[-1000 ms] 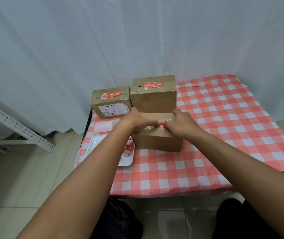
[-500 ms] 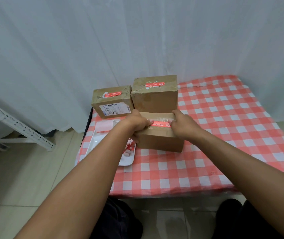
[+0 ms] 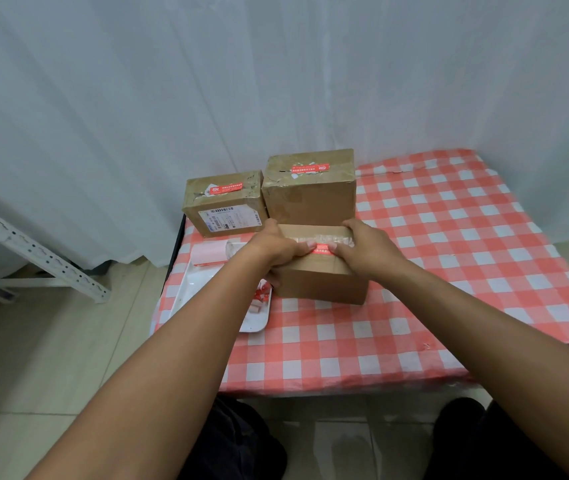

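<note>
A brown cardboard box (image 3: 324, 285) stands on the red-and-white checked table (image 3: 449, 258), with clear tape and a red sticker (image 3: 323, 250) across its top. My left hand (image 3: 276, 247) grips the box's left end, fingers curled down its side and the thumb on the sticker. My right hand (image 3: 366, 247) lies flat on the box's top right, its thumb pressing the sticker's other end. The two thumbs are almost touching.
Two taped boxes with red stickers stand just behind: a lower box (image 3: 224, 206) with a barcode label and a taller box (image 3: 310, 195). A white tray (image 3: 203, 296) at the left holds pink paper (image 3: 208, 252) and red scraps (image 3: 262, 296). A white metal frame (image 3: 34, 251) stands on the floor at the left.
My thumbs slid apart along the red sticker half a second ago and have come back together at its middle. The box and the rest have stayed put.
</note>
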